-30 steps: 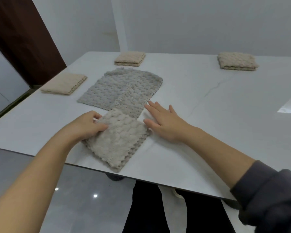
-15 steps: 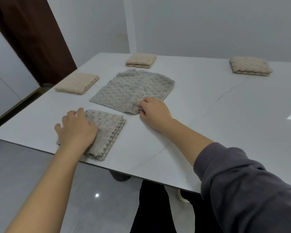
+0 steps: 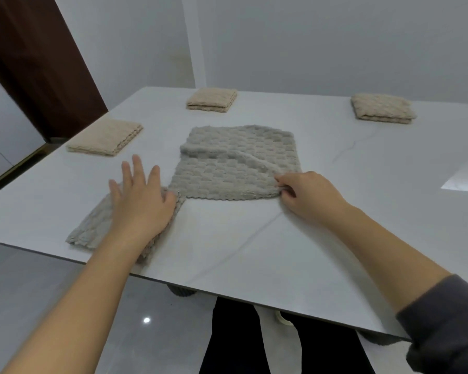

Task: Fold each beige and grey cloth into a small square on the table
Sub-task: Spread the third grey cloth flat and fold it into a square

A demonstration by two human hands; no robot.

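White walls (image 3: 322, 36), dark brown door (image 3: 33, 66) far left. Glossy grey floor (image 3: 38, 287) with a small light glint (image 3: 146, 320). White polished surface (image 3: 254, 252), thin grey veins, bright glare at right edge.

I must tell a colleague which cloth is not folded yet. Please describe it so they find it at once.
On the white table, look near the middle. There lies the grey cloth, its near right corner pinched by the right hand. It alone is spread out wide; the folded grey square under the left hand and the beige squares are small and thick.
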